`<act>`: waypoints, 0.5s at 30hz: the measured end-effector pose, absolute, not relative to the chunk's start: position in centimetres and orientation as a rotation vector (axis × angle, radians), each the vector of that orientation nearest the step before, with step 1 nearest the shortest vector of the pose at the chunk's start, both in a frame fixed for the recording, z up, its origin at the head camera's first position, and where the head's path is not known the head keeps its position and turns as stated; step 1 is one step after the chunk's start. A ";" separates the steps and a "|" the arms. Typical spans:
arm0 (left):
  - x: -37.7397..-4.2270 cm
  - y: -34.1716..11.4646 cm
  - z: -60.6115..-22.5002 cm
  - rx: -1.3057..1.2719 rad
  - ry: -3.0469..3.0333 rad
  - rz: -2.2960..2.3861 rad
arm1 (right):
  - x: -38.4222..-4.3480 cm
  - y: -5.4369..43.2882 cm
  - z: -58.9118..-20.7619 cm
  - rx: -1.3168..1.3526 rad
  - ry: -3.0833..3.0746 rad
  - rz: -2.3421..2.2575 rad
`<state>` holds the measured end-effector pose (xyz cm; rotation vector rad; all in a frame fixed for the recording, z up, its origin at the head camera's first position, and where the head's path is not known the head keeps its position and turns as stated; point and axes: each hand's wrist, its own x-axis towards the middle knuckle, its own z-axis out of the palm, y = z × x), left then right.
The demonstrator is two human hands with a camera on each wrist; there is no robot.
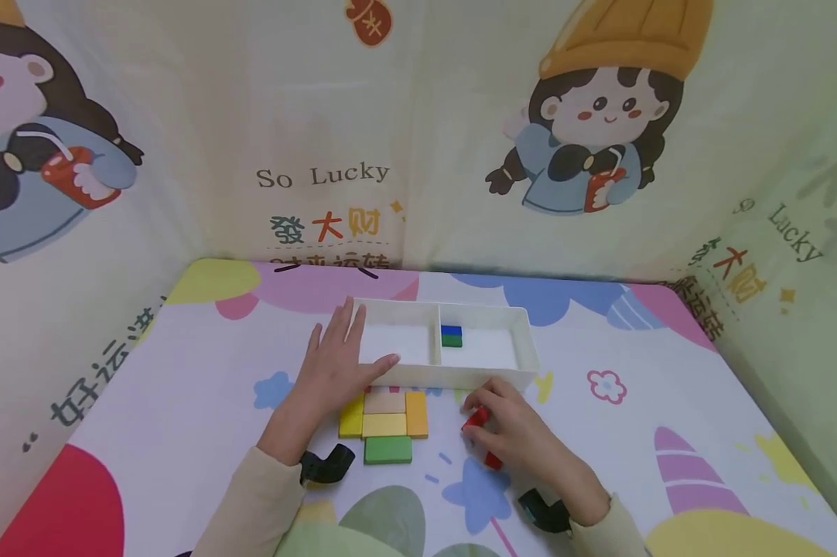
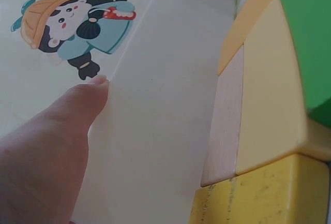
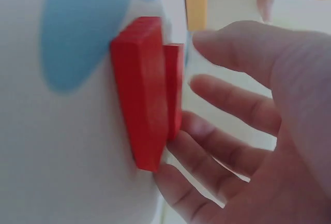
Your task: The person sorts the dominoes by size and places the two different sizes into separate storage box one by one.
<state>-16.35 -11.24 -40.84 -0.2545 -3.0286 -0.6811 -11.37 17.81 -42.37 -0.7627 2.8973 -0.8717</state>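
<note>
A white two-compartment tray (image 1: 486, 377) stands across the table. My left hand (image 1: 335, 363) rests at its left end with fingers spread; in the left wrist view its thumb (image 2: 77, 110) lies near the rim. A blue block (image 1: 451, 330) and a green block (image 1: 452, 341) lie in the right compartment. My right hand (image 1: 519, 425) reaches over two red blocks on the table. In the right wrist view, thumb and fingers stand apart beside the nearer red block (image 3: 139, 94) and the farther red block (image 3: 174, 89); some fingertips are close to the blocks, and contact is unclear.
In front of the tray lie a yellow block (image 1: 351, 418), a pinkish wooden block (image 1: 384, 402), a pale yellow block (image 1: 384, 425) and an orange block (image 1: 416, 415). A green block (image 1: 387, 450) lies nearest me. A printed curtain (image 1: 460, 232) closes off the back.
</note>
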 end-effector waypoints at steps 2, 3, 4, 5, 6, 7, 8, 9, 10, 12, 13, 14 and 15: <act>-16.4 -11.2 -40.8 -0.260 -3.021 -0.681 | -11.4 18.0 -42.2 -0.813 2.884 -0.898; -16.4 -11.2 -40.7 -0.260 -3.018 -0.679 | -11.5 18.1 -42.2 -0.837 2.876 -0.911; -16.4 -11.2 -40.7 -0.257 -3.017 -0.679 | -11.6 18.2 -42.1 -0.858 2.870 -0.921; -16.4 -11.2 -40.7 -0.254 -3.015 -0.675 | -11.6 18.3 -42.1 -0.875 2.862 -0.927; -16.4 -11.2 -40.6 -0.250 -3.016 -0.671 | -11.7 18.3 -42.1 -0.890 2.855 -0.928; -16.4 -11.2 -40.7 -0.248 -3.020 -0.672 | -11.7 18.4 -42.1 -0.900 2.849 -0.925; -16.3 -11.3 -40.7 -0.245 -3.024 -0.668 | -11.7 18.4 -42.1 -0.903 2.847 -0.912; -16.2 -11.3 -40.7 -0.245 -3.028 -0.667 | -11.7 18.4 -42.2 -0.903 2.847 -0.905; -16.2 -11.3 -40.8 -0.244 -3.032 -0.668 | -11.7 18.4 -42.3 -0.891 2.848 -0.895; -16.1 -11.3 -40.9 -0.246 -3.034 -0.675 | -11.6 18.4 -42.4 -0.864 2.856 -0.881; -16.1 -11.3 -40.9 -0.249 -3.034 -0.674 | -11.6 18.4 -42.5 -0.859 2.863 -0.877; -16.0 -11.3 -40.9 -0.250 -3.031 -0.675 | -11.6 18.3 -42.6 -0.857 2.871 -0.876; -16.0 -11.2 -40.9 -0.252 -3.027 -0.676 | -11.6 18.3 -42.6 -0.861 2.879 -0.877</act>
